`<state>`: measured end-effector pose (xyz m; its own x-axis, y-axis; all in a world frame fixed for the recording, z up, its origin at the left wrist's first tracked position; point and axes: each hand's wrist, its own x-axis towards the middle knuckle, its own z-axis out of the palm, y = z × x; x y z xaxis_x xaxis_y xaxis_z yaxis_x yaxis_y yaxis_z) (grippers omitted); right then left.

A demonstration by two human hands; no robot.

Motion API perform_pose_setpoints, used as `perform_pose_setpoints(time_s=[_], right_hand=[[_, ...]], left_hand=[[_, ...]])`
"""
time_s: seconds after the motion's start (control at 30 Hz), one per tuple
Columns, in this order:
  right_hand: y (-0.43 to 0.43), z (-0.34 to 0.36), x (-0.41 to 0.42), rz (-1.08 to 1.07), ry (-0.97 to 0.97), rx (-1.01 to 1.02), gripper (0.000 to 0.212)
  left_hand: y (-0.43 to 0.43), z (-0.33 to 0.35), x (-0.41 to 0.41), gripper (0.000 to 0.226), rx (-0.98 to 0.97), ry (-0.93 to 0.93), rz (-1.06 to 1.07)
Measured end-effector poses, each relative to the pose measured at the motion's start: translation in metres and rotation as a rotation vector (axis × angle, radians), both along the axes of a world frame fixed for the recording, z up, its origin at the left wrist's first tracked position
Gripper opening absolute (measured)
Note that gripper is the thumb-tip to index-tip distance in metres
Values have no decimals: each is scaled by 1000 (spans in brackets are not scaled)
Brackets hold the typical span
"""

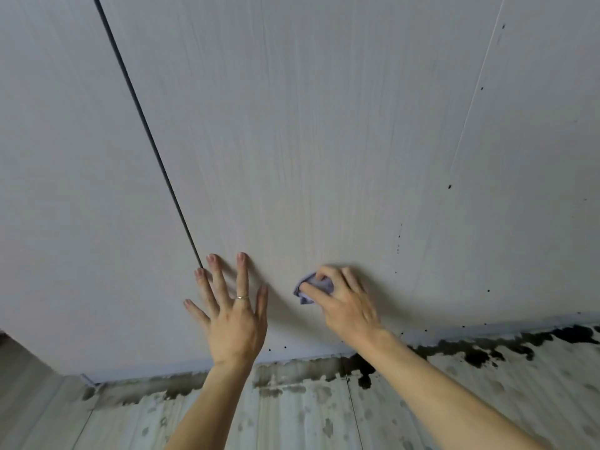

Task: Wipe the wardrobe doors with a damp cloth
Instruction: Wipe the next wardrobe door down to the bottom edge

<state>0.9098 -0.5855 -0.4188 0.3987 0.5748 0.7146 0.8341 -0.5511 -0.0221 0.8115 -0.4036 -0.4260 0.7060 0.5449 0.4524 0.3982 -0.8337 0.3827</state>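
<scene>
A pale grey wardrobe door with faint vertical grain fills most of the head view. A dark vertical gap separates it from the neighbouring door on the left. My right hand presses a small crumpled lilac cloth against the lower part of the door. My left hand, fingers spread and wearing a ring, rests flat on the same door just right of the gap's lower end. Small dark specks dot the door's right side.
Below the doors runs a tiled floor with grey blotches and dark black stains along the wardrobe's bottom edge. A thin light seam runs down the door surface at the right.
</scene>
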Motion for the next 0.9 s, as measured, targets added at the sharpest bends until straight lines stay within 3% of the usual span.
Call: perform_pose_setpoints(time_s=[0.07,0.13,0.33,0.4,0.53,0.6,0.77,0.9], right_hand=[[-2,-20,3,38,-67,-142,62],[-2,-18,2,6,-60,-98,59],[14,31,0,-139,36,475,36],[17,19,-2,-130,48,449,37],[7,-25,-9,-67,85,153,50],[0,-21,-7,-85,116,158,49],[-15,55,9,-175,29,554,29],[-29,85,26,-345,-32,809,30]], left_hand=[[2,-1,0,72,8,-3,1],[4,-3,1,75,24,-13,4],[3,-6,5,76,9,-23,7],[3,-7,4,78,15,-18,15],[3,-3,0,80,31,16,34],[0,1,-2,80,29,42,28],[-4,10,-5,85,19,84,21],[-7,14,-8,89,24,116,20]])
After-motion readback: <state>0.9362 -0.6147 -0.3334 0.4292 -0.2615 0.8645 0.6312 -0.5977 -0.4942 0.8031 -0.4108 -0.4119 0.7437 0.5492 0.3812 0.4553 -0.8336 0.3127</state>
